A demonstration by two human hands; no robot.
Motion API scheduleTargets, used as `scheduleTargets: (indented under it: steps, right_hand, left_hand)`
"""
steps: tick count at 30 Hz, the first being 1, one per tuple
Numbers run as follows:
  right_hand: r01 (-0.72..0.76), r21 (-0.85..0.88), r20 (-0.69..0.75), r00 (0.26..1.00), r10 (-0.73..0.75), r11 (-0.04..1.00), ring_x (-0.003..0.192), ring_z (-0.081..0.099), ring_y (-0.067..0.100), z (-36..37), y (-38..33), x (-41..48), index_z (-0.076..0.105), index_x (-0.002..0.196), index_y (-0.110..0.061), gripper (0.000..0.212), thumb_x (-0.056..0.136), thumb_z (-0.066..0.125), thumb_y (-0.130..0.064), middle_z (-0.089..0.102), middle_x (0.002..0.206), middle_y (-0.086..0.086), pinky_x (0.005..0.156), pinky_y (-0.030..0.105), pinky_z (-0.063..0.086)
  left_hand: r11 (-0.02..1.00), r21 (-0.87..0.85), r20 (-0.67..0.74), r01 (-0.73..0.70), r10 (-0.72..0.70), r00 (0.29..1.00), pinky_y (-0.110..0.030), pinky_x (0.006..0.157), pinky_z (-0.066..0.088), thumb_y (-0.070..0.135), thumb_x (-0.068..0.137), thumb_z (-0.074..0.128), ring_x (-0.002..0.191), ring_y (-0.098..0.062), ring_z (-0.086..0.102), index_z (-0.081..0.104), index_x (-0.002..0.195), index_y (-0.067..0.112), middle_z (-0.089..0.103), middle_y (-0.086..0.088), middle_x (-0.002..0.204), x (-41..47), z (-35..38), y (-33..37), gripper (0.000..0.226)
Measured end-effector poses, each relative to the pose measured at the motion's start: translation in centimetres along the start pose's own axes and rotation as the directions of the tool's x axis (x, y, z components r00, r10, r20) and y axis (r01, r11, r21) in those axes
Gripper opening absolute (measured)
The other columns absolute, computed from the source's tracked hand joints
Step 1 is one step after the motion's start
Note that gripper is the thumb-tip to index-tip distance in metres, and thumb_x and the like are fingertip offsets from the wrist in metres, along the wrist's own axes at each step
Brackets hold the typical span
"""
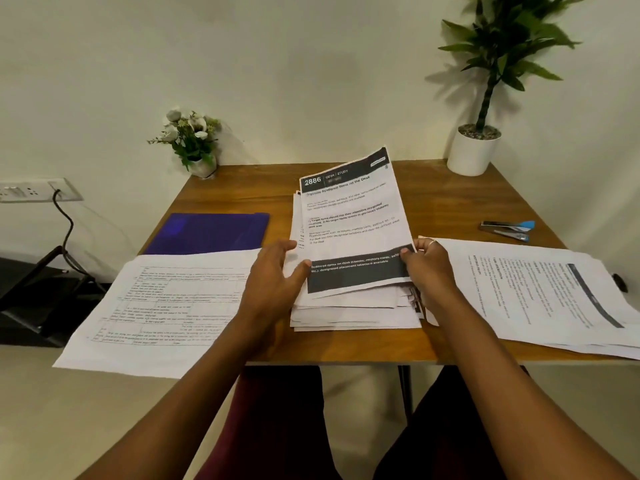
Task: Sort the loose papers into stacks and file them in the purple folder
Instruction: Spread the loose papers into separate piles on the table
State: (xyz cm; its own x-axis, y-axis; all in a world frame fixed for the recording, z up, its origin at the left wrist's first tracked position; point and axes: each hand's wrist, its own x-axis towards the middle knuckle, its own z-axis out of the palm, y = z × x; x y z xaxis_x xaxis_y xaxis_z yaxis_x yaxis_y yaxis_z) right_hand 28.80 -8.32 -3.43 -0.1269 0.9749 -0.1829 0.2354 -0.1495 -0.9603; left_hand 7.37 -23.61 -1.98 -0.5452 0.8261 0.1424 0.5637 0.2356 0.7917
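On bench (pixel 242 192), top sheet (pixel 353 220) raised off stack (pixel 356 313), pinched by left grip (pixel 277 275) and right grip (pixel 427 265); folder (pixel 211 233) lies left of stack.

We held a printed sheet (pixel 353 216) by its near end. Our left hand (pixel 277 275) pinched its left edge and our right hand (pixel 429 268) pinched its right corner, and the far end tilted up. Just under the grip lay a pile (pixel 356 313) on the table (pixel 242 188). Left of the grip lay the left stack (pixel 166 306), with the purple folder (pixel 211 233) beyond it. Right of the grip lay the right stack (pixel 540 296), with a stapler (pixel 509 230) beyond it.
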Motion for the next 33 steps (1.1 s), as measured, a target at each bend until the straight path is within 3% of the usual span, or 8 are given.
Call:
scheduleTargets:
  steps: [3, 5, 9, 14, 18, 23, 30, 33]
  right_hand:
    - [-0.089, 0.148, 0.068, 0.995, 0.08, 0.985, 0.088, 0.069, 0.013, -0.9, 0.1, -0.6, 0.063, 0.116, -0.018, 0.014, 0.103, 0.058, -0.017, 0.072, 0.103, -0.002, 0.055, 0.019, 0.054]
    - [-0.129, 0.189, 0.126, 0.986, 0.106, 0.973, 0.091, 0.072, 0.018, -1.5, 0.2, -1.0, 0.064, 0.113, -0.017, 0.014, 0.102, 0.058, -0.011, 0.075, 0.103, 0.002, 0.059, 0.025, 0.058]
    - [-0.186, 0.208, 0.276, 0.953, 0.125, 0.96, 0.1, 0.072, 0.031, -2.1, 0.3, -1.5, 0.063, 0.115, -0.014, 0.026, 0.094, 0.058, 0.0, 0.075, 0.11, 0.011, 0.08, 0.042, 0.062]
    - [-0.167, 0.329, 0.344, 0.938, 0.047, 0.929, 0.101, 0.074, 0.026, -2.9, -0.4, -1.0, 0.063, 0.124, -0.016, 0.027, 0.097, 0.064, -0.016, 0.076, 0.113, 0.004, 0.079, 0.038, 0.061]
    - [-0.168, 0.358, 0.297, 0.953, 0.058, 0.918, 0.103, 0.074, 0.027, -3.2, 0.1, 0.4, 0.061, 0.128, -0.019, 0.039, 0.091, 0.074, -0.014, 0.074, 0.119, 0.002, 0.093, 0.049, 0.058]
    - [-0.127, 0.308, 0.224, 0.973, 0.058, 0.943, 0.101, 0.074, 0.026, -3.0, 1.9, 0.8, 0.063, 0.122, -0.017, 0.033, 0.093, 0.068, -0.002, 0.076, 0.115, 0.002, 0.094, 0.052, 0.057]
    - [-0.214, 0.376, 0.3, 0.949, 0.1, 0.902, 0.104, 0.073, 0.032, -3.3, 1.1, 0.8, 0.066, 0.124, -0.013, 0.029, 0.096, 0.068, -0.017, 0.075, 0.115, 0.009, 0.095, 0.049, 0.056]
    - [-0.223, 0.26, 0.29, 0.946, 0.145, 0.939, 0.091, 0.076, 0.029, -3.8, -0.5, 1.3, 0.068, 0.119, -0.009, 0.026, 0.096, 0.067, -0.021, 0.078, 0.102, 0.011, 0.079, 0.038, 0.061]
  left_hand:
    - [0.99, -0.117, 0.005, 0.074, -0.074, 0.997, -0.022, 0.084, 0.051, 0.044, 0.095, 0.066, 0.12, -0.013, 0.057, 0.044, 0.146, 0.023, 0.052, 0.006, 0.146, 1.2, 1.2, 1.0, 0.059]
    - [0.958, -0.227, 0.037, 0.177, -0.174, 0.984, -0.026, 0.084, 0.055, 0.045, 0.094, 0.067, 0.115, -0.014, 0.062, 0.043, 0.147, 0.023, 0.054, 0.007, 0.141, 2.2, 2.0, 1.0, 0.062]
    - [0.726, -0.57, 0.22, 0.384, -0.315, 0.923, -0.035, 0.074, 0.062, 0.022, 0.099, 0.065, 0.095, -0.018, 0.075, 0.062, 0.131, 0.018, 0.073, -0.002, 0.122, 4.2, 3.3, 0.5, 0.033]
    - [0.816, -0.455, 0.222, 0.356, -0.283, 0.933, -0.042, 0.084, 0.062, 0.022, 0.099, 0.065, 0.099, -0.02, 0.074, 0.066, 0.127, 0.023, 0.073, 0.004, 0.12, 4.6, 5.3, 0.3, 0.028]
    - [0.954, -0.273, 0.181, 0.126, -0.077, 0.98, -0.018, 0.078, 0.058, 0.03, 0.101, 0.062, 0.101, -0.009, 0.069, 0.065, 0.126, 0.023, 0.069, 0.014, 0.12, 2.9, 5.9, -0.5, 0.026]
    - [0.96, -0.26, 0.125, 0.106, -0.075, 0.989, -0.038, 0.085, 0.063, 0.034, 0.1, 0.062, 0.101, -0.018, 0.071, 0.063, 0.131, 0.018, 0.071, 0.005, 0.121, 2.1, 6.8, -1.0, 0.036]
    - [0.944, -0.306, 0.136, 0.12, -0.081, 0.987, -0.039, 0.083, 0.063, 0.034, 0.098, 0.063, 0.1, -0.019, 0.072, 0.062, 0.13, 0.02, 0.071, 0.004, 0.122, 2.1, 6.7, -1.1, 0.035]
    - [0.939, -0.323, 0.135, 0.117, -0.076, 0.988, -0.037, 0.081, 0.063, 0.034, 0.098, 0.064, 0.1, -0.019, 0.072, 0.062, 0.13, 0.021, 0.071, 0.007, 0.121, 2.0, 6.4, -1.1, 0.034]
